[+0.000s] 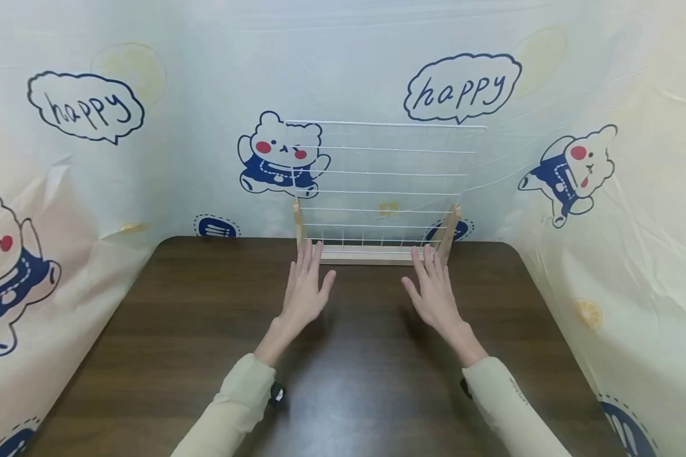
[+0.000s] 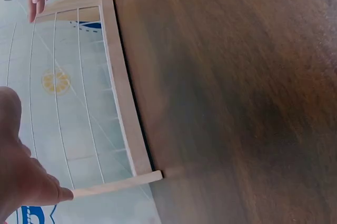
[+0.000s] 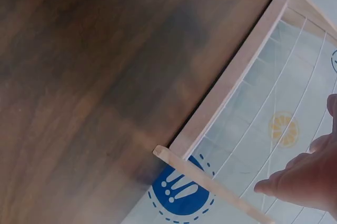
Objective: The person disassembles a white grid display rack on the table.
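A white wire rack with a pale wooden base bar (image 1: 371, 256) and two wooden side pieces stands at the far side of the table. My left hand (image 1: 304, 292) reaches toward its left end, fingers extended and thumb spread. Opposite it, my right hand (image 1: 436, 298) is held out the same way before the right end. Neither hand grips anything; whether the fingertips touch the rack is unclear. In the left wrist view the thumb overlaps a wooden side piece (image 2: 116, 184). Thin wires cross behind the right thumb (image 3: 268, 186) in the right wrist view.
The dark brown wooden table (image 1: 371, 355) has rounded far corners. Pale cloth (image 1: 371, 51) printed with cartoon bears, "happy" bubbles and orange slices hangs behind and along both sides. The rack's upper wires rise in front of the cloth.
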`<action>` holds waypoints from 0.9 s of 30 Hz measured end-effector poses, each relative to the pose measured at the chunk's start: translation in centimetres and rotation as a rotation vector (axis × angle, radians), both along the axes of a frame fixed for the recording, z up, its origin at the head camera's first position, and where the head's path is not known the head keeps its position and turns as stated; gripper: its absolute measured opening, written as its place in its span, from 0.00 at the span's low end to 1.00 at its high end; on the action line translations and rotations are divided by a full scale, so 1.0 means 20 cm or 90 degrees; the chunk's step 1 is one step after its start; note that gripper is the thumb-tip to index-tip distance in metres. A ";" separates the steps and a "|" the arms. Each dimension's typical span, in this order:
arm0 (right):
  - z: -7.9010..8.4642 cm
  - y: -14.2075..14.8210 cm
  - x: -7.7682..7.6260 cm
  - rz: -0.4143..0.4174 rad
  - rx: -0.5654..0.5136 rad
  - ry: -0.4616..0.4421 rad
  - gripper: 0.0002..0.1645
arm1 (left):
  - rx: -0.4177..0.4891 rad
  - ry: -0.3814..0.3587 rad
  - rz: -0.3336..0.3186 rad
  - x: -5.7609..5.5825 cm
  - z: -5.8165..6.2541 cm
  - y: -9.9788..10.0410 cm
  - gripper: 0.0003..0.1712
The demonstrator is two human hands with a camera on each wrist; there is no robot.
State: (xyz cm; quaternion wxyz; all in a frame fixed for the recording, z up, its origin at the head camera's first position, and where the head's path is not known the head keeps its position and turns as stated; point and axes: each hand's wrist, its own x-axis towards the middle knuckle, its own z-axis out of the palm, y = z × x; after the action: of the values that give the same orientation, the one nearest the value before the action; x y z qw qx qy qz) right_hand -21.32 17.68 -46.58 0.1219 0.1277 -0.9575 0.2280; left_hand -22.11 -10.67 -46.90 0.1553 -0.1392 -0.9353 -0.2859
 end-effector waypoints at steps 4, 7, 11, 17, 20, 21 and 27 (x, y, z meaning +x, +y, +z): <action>0.02 0.02 -0.03 0.005 -0.024 0.002 0.40 | 0.054 0.022 -0.016 -0.04 0.02 -0.01 0.38; 0.04 0.04 -0.05 0.015 -0.032 0.008 0.40 | 0.085 0.022 -0.026 -0.06 0.05 -0.02 0.37; 0.06 0.09 -0.07 0.025 -0.047 0.019 0.39 | 0.118 0.013 -0.032 -0.10 0.10 -0.05 0.35; 0.11 0.18 -0.14 0.021 -0.090 0.049 0.38 | 0.160 0.067 -0.032 -0.19 0.18 -0.11 0.27; 0.13 0.22 -0.18 0.020 -0.122 0.059 0.38 | 0.197 0.099 -0.027 -0.23 0.21 -0.13 0.23; 0.14 0.23 -0.19 0.020 -0.131 0.062 0.37 | 0.212 0.104 -0.025 -0.24 0.22 -0.14 0.22; 0.17 0.28 -0.25 0.024 -0.200 0.095 0.37 | 0.308 0.085 -0.013 -0.28 0.23 -0.17 0.19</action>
State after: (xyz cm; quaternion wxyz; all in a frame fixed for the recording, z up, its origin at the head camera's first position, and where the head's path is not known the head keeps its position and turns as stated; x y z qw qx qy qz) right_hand -26.35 23.36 -43.14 0.2069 0.1413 -0.8958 0.3670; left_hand -27.71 -13.98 -42.24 0.2424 -0.1261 -0.8257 -0.4935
